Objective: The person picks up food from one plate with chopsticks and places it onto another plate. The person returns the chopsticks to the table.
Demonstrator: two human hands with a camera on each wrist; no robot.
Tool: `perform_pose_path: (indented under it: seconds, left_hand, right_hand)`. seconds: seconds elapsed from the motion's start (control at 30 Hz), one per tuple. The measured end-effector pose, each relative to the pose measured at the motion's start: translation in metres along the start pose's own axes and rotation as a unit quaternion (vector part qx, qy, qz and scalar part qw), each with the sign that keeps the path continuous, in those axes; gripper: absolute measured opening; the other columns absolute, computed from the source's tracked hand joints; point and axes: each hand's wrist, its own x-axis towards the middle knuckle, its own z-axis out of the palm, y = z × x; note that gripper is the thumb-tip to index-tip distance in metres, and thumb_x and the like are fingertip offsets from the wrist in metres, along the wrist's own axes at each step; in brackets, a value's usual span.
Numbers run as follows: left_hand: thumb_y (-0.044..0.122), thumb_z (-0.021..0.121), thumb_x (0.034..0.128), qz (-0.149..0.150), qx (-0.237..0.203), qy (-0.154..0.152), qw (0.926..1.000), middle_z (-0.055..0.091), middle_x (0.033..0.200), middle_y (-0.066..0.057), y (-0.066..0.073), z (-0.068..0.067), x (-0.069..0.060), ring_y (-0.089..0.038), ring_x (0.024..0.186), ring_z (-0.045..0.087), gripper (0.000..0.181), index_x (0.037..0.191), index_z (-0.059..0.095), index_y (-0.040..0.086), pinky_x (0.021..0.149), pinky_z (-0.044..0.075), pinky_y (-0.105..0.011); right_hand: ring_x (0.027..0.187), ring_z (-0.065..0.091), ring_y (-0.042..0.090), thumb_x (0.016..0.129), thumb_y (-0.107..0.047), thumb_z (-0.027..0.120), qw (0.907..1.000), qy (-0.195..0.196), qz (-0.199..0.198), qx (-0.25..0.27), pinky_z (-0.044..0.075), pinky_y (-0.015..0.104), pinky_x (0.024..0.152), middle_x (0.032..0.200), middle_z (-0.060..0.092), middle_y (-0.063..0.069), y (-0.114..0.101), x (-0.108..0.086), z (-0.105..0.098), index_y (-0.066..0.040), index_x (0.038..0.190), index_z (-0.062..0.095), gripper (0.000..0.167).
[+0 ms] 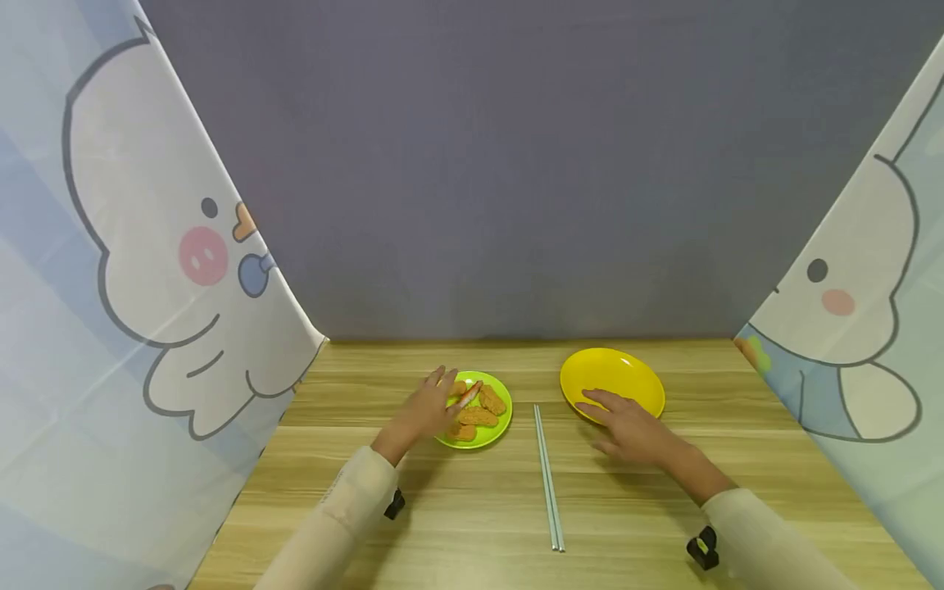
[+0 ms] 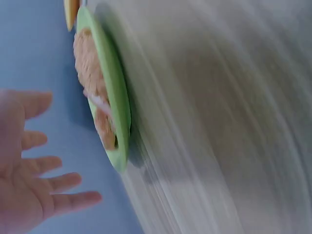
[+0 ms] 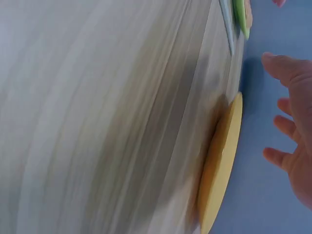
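While your L hand [image 1: 428, 410] and R hand [image 1: 630, 430] hover w/ fingers spread, holding nothing, the green plate [image 1: 497, 431] w/ fried food [image 1: 479, 416] sits lower ctr of frame, yellow plate [image 1: 612, 373] right of it, chopsticks [image 1: 546, 483] btwn. Plates prob. light, stiff, slick: grip rims; sticks may roll, pinch mid-length.

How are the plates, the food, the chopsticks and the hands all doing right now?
Left hand: open, gripping nothing.
Right hand: open, gripping nothing.
Green plate: face up, holding food.
Breaded pieces: lying on the green plate.
Red-and-white piece: lying among the breaded pieces.
Yellow plate: face up, partly hidden by the right hand.
Chopsticks: lying side by side, unheld.
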Motion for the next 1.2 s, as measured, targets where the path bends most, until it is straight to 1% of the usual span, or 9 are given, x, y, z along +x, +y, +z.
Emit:
perform_pose_path:
  seconds: [0.17, 0.33, 0.43, 0.57, 0.7, 0.8, 0.97, 1.07, 1.2]
  left_hand:
    - [0.013, 0.060, 0.1012, -0.063, -0.057, 0.028, 0.9960, 0.037, 0.154, -0.032, -0.017, -0.004, 0.003, -0.050, 0.137, 0.046, 0.062, 0.155, 0.035, -0.004, 0.109, 0.048, -0.058]
    - [0.010, 0.055, 0.1013, -0.102, -0.107, 0.016, 0.9889, 0.043, 0.148, -0.035, -0.028, -0.005, 0.004, -0.050, 0.135, 0.048, 0.057, 0.153, 0.037, -0.006, 0.109, 0.047, -0.060]
    - [0.009, 0.055, 0.0993, -0.108, -0.128, 0.015, 0.9858, 0.051, 0.141, -0.035, -0.033, -0.005, 0.005, -0.050, 0.132, 0.051, 0.055, 0.150, 0.041, -0.009, 0.107, 0.048, -0.061]
    - [0.004, 0.055, 0.0956, -0.114, -0.126, 0.017, 0.9853, 0.060, 0.133, -0.034, -0.037, -0.004, 0.005, -0.047, 0.126, 0.057, 0.053, 0.145, 0.045, -0.012, 0.104, 0.052, -0.057]
    - [-0.005, 0.054, 0.0896, -0.133, -0.143, 0.008, 0.9806, 0.062, 0.133, -0.032, -0.039, -0.001, 0.006, -0.041, 0.115, 0.066, 0.057, 0.145, 0.046, -0.012, 0.091, 0.060, -0.048]
    - [-0.009, 0.055, 0.0862, -0.153, -0.147, -0.005, 0.9773, 0.064, 0.132, -0.030, -0.040, 0.002, 0.006, -0.034, 0.097, 0.073, 0.059, 0.145, 0.048, -0.010, 0.081, 0.063, -0.041]
    - [-0.009, 0.056, 0.0855, -0.166, -0.140, -0.008, 0.9761, 0.069, 0.124, -0.027, -0.042, 0.004, 0.010, -0.023, 0.068, 0.074, 0.050, 0.135, 0.060, -0.005, 0.066, 0.063, -0.031]
    - [-0.010, 0.054, 0.0852, -0.171, -0.158, 0.000, 0.9725, 0.070, 0.120, -0.027, -0.042, 0.005, 0.010, -0.020, 0.062, 0.072, 0.049, 0.133, 0.063, -0.004, 0.055, 0.060, -0.026]
    - [-0.009, 0.053, 0.0859, -0.170, -0.165, -0.004, 0.9717, 0.070, 0.122, -0.027, -0.041, 0.005, 0.011, -0.020, 0.065, 0.073, 0.049, 0.134, 0.062, -0.004, 0.054, 0.059, -0.024]
  right_hand:
    - [0.112, 0.065, 0.029, 0.083, -0.020, 0.082, 0.9967, 0.004, -0.080, -0.013, 0.059, 0.046, 0.085, 0.129, 0.064, 0.013, -0.019, 0.008, 0.002, -0.007, 0.130, 0.065, 0.052]
    - [0.107, 0.066, 0.019, 0.083, -0.018, 0.082, 0.9900, -0.009, -0.141, 0.002, 0.059, 0.038, 0.089, 0.120, 0.066, 0.004, -0.038, 0.015, 0.009, -0.014, 0.122, 0.070, 0.042]
    - [0.104, 0.066, 0.016, 0.084, -0.019, 0.080, 0.9872, -0.013, -0.158, 0.010, 0.058, 0.034, 0.089, 0.117, 0.067, 0.000, -0.048, 0.018, 0.016, -0.019, 0.117, 0.072, 0.034]
    - [0.097, 0.065, 0.012, 0.088, -0.017, 0.076, 0.9840, -0.019, -0.176, 0.018, 0.057, 0.030, 0.081, 0.113, 0.066, -0.003, -0.058, 0.022, 0.024, -0.025, 0.112, 0.072, 0.025]
    - [0.093, 0.061, 0.009, 0.089, -0.018, 0.075, 0.9794, -0.022, -0.201, 0.000, 0.051, 0.024, 0.071, 0.109, 0.065, -0.008, -0.063, 0.023, 0.031, -0.031, 0.107, 0.073, 0.022]
    - [0.093, 0.060, 0.007, 0.090, -0.021, 0.075, 0.9741, -0.022, -0.224, -0.025, 0.046, 0.020, 0.068, 0.107, 0.065, -0.011, -0.066, 0.024, 0.034, -0.033, 0.105, 0.074, 0.019]
    - [0.092, 0.060, 0.007, 0.090, -0.023, 0.074, 0.9667, -0.034, -0.247, -0.059, 0.048, 0.023, 0.070, 0.102, 0.066, -0.015, -0.067, 0.029, 0.035, -0.035, 0.099, 0.073, 0.015]
    - [0.088, 0.060, 0.006, 0.090, -0.025, 0.073, 0.9592, -0.048, -0.264, -0.090, 0.047, 0.023, 0.069, 0.098, 0.065, -0.016, -0.069, 0.034, 0.032, -0.037, 0.096, 0.072, 0.014]
    - [0.076, 0.057, 0.004, 0.091, -0.029, 0.071, 0.9422, -0.057, -0.298, -0.141, 0.036, 0.021, 0.063, 0.090, 0.063, -0.017, -0.073, 0.040, 0.027, -0.039, 0.091, 0.069, 0.009]
